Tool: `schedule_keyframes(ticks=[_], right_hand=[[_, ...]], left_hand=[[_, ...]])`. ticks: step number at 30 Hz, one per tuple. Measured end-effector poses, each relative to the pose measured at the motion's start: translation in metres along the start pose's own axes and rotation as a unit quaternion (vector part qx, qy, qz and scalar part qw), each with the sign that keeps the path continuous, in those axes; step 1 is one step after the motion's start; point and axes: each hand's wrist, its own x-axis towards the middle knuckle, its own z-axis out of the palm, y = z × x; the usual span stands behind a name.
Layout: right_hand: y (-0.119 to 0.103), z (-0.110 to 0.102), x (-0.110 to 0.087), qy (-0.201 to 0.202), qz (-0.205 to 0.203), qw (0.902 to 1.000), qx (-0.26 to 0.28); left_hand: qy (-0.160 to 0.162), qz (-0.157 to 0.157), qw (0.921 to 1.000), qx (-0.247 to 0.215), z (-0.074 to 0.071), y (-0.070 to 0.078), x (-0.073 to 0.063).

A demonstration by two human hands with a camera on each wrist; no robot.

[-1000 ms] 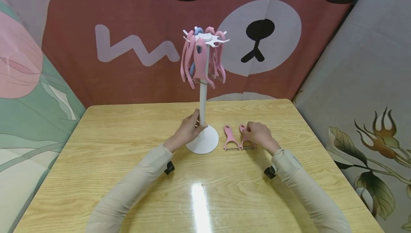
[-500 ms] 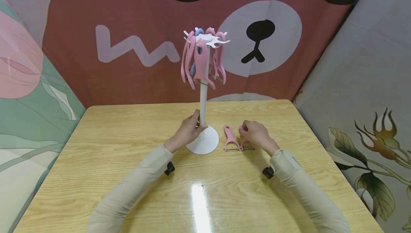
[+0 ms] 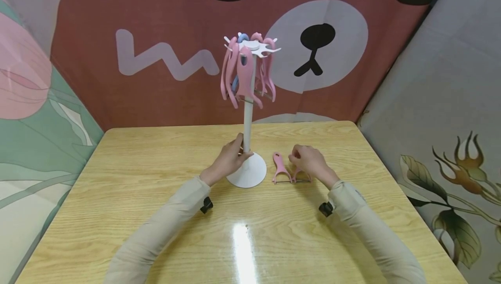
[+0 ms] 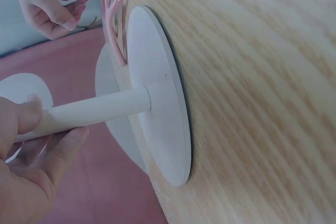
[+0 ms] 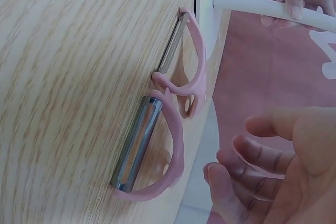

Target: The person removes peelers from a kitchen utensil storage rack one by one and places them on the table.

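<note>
My left hand [image 3: 227,161] grips the white pole [image 4: 100,109] of an upright stand, just above its round base [image 3: 247,177]. Several pink peelers [image 3: 245,73] and a blue one [image 3: 235,84] hang from the hooks at the stand's top. Two pink peelers lie side by side on the table: one [image 3: 279,163] nearer the base, the other [image 5: 177,153] partly hidden under my right hand [image 3: 312,162] in the head view. That hand hovers over the second peeler, fingers loosely bent and holding nothing, as the right wrist view shows a gap between them.
The stand's white hook ring [image 3: 254,48] has prongs that stick outward. A wooden table [image 3: 164,158] carries everything, its back edge close to a red printed cloth [image 3: 164,97]. A grey floral cloth [image 3: 422,114] hangs along the right side.
My right hand has shifted slightly left and away from me, now covering the handle of the right-hand peeler. The left hand and the stand stay in place.
</note>
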Motion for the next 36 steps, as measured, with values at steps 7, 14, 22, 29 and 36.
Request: schedule_keyframes(ticks=[7, 14, 22, 29, 36], right_hand=[[-0.0013, 0.0012, 0.0006, 0.000, -0.018, 0.9998, 0.008], [-0.0027, -0.0003, 0.0011, 0.000, -0.025, 0.9996, 0.014], [-0.0018, -0.0002, 0.0010, 0.003, -0.027, 0.9991, 0.032], [-0.0026, 0.0021, 0.0004, 0.020, -0.030, 0.9979, 0.053], [-0.0061, 0.0039, -0.0001, 0.073, -0.048, 0.9934, 0.075]], left_hand=[[-0.001, -0.007, 1.0000, 0.003, 0.0001, 0.0005, 0.0002], [-0.002, -0.008, 1.0000, 0.000, 0.0002, -0.0001, 0.0000], [-0.002, -0.006, 1.0000, -0.006, -0.0002, 0.0001, -0.0001], [-0.002, -0.001, 1.0000, -0.005, -0.0005, 0.0000, -0.0005], [-0.001, -0.001, 1.0000, -0.003, -0.0005, 0.0000, -0.0010]])
